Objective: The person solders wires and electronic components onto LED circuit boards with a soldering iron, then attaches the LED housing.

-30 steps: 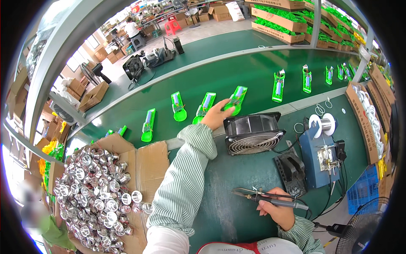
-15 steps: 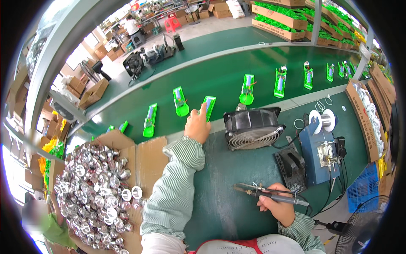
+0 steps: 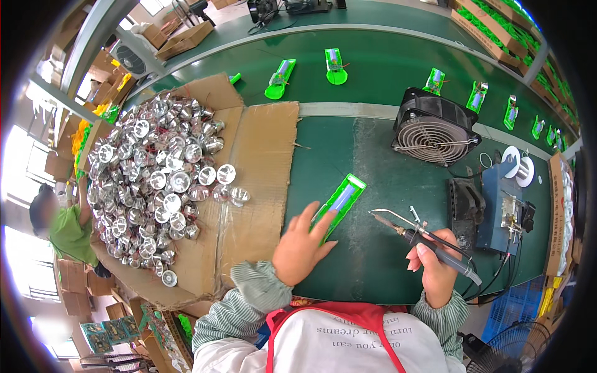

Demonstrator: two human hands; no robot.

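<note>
One soldering iron [image 3: 410, 236], one benchtop casing [image 3: 345, 198], one spool [image 3: 526, 171]

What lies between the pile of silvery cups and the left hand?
In the head view, a brown cardboard flap lies between the silvery cups and the left hand.

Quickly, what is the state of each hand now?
Left hand: at the green casing; whether its grip is closed cannot be told.
Right hand: closed, holding the soldering iron.
</note>
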